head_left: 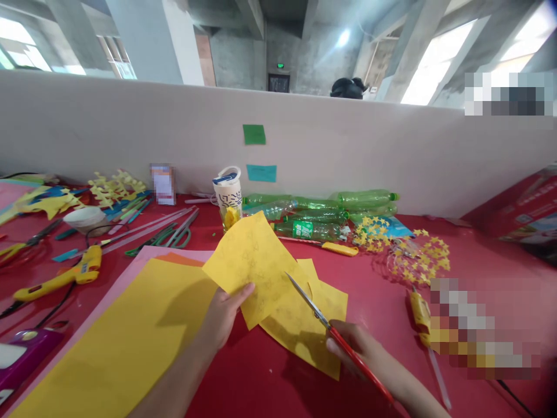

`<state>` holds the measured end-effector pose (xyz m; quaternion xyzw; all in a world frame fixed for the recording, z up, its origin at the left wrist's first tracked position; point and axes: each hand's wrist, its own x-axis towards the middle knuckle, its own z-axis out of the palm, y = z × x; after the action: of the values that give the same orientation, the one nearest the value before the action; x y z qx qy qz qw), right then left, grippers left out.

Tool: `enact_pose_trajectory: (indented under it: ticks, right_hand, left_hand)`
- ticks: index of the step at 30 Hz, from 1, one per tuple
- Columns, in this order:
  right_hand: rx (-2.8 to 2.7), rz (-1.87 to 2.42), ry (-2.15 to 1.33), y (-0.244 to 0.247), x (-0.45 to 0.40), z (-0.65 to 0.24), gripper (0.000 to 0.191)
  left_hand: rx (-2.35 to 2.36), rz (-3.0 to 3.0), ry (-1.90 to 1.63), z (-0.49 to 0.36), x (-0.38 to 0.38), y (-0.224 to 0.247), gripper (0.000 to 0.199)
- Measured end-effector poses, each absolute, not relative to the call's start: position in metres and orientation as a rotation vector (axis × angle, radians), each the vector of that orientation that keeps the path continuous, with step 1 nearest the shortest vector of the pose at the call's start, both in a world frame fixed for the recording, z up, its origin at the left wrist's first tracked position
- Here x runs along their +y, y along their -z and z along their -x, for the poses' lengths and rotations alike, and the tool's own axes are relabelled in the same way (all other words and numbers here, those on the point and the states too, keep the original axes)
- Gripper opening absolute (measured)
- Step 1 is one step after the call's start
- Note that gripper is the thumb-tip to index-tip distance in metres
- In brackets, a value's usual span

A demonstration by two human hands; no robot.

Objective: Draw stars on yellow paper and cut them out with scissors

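A yellow sheet (256, 261) with faint drawn star outlines is pinched at its lower left edge by my left hand (228, 307), thumb on top. My right hand (357, 342) grips scissors (319, 316) with red handles; their blades look closed and point up and left, the tip over the held sheet's right part. Beneath them, another yellow piece (304, 342) with a curved lower edge lies on the red table (243, 377). Large yellow sheets (117, 325) rest on pink and orange paper at the left.
Glue guns (89, 264) (420, 313) lie at both sides. Green bottles (313, 215), a cup (228, 194) and a yellow cutter (339, 249) sit at the back before a white partition (174, 122). Yellow stars (420, 252) are piled at the right; green-handled scissors (178, 235) lie back left.
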<state>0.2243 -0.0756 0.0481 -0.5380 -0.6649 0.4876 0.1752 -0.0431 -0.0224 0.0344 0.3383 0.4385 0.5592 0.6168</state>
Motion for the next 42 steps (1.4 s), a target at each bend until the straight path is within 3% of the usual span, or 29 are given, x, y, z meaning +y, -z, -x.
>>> enact_pose_trajectory:
  ticks: [21,42]
  right_hand:
    - [-1.576,1.524,-1.638,-0.045,-0.080,-0.212,0.042]
    - [-1.699,1.527,-1.461,-0.032,-0.079,-0.217,0.035]
  left_hand:
    - [0.992,-0.763,-1.201,0.044,-0.024,-0.031,0.048]
    - [1.074,-0.717,-1.098,0.036,-0.029,-0.044,0.047]
